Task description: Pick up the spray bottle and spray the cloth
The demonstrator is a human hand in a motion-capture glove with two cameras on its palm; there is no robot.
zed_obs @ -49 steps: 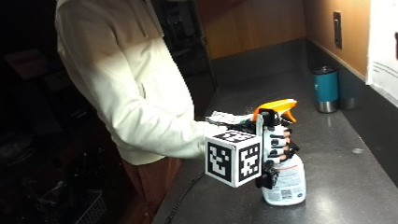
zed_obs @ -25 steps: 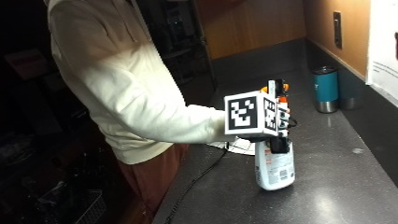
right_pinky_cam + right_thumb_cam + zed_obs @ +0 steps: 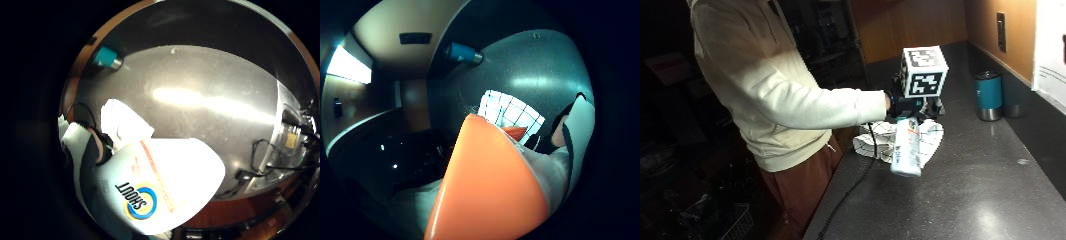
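- Outside view: the black-gloved right hand (image 3: 906, 107) grips the white plastic spray bottle (image 3: 906, 148) by its neck, lifted clear of the dark speckled counter (image 3: 986, 195), above the white grid-patterned cloth (image 3: 929, 137). Pickup looks done.
- Little-finger palm view: bottle body fills the foreground, cloth just behind.
- Thumb palm view: orange spray head (image 3: 490, 190) faces the cloth; spraying apparently remains.

- The white plastic spray bottle (image 3: 907, 148) with an orange trigger head (image 3: 487, 190) is held up off the dark grey speckled worktop (image 3: 973, 200), body hanging down and tilted, base lowest. A "SHOUT" label (image 3: 136, 199) shows on its side.
- The white cloth with thin dark grid lines (image 3: 930, 138) lies crumpled on the worktop, behind and below the bottle, near the worktop's front edge.
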